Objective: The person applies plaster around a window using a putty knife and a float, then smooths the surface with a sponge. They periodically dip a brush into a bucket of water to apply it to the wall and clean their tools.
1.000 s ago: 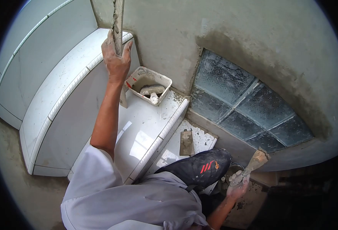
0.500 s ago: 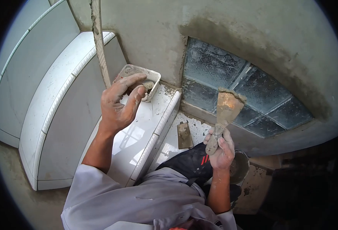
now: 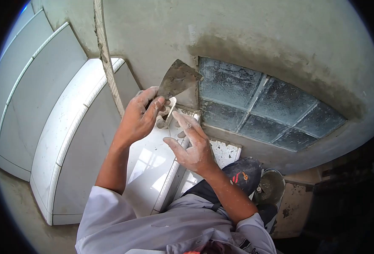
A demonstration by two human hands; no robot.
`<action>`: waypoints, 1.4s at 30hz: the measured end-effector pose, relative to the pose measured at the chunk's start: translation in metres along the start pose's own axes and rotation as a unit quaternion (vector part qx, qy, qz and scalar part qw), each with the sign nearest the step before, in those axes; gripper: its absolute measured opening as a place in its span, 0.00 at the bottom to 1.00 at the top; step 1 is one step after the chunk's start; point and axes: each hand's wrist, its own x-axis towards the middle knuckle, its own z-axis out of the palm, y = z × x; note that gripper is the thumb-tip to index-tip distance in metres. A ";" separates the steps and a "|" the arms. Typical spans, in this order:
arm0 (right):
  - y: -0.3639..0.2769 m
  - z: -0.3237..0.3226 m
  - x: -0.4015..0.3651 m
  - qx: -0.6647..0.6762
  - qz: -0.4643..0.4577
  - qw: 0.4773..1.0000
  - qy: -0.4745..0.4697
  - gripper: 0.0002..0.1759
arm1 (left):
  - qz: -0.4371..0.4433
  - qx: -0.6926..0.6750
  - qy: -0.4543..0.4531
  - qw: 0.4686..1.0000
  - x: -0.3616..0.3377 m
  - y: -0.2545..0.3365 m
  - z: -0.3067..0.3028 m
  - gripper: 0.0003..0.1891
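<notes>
A mortar-smeared putty knife point(image 3: 180, 79) is pinched between the thumb and fingers of my left hand point(image 3: 137, 118), its wide blade pointing up and right. The handle is mostly hidden behind that hand. My right hand point(image 3: 192, 146) is below and to the right, thumb and fingers apart, with nothing visible in it. Behind the hands, a white plastic tub point(image 3: 172, 109) shows only in part, with lumpy grey contents. It stands on a white tiled step point(image 3: 142, 169).
Curved tiled steps point(image 3: 79, 156) rise on the left, with a wooden batten point(image 3: 107, 59) in front. A glass block window point(image 3: 254, 106) is set in the grey plastered wall point(image 3: 153, 34). By my knee is a bucket point(image 3: 281, 180); a stained board point(image 3: 290, 211) lies beyond.
The putty knife has passed from my right hand to my left. My right hand has moved left and up, near the tub, and opened. The view has shifted slightly.
</notes>
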 end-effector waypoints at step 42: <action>0.132 -0.078 -0.123 -0.176 0.272 0.945 0.045 0.20 | 0.152 0.334 -0.020 0.930 0.096 -0.041 -0.023 0.16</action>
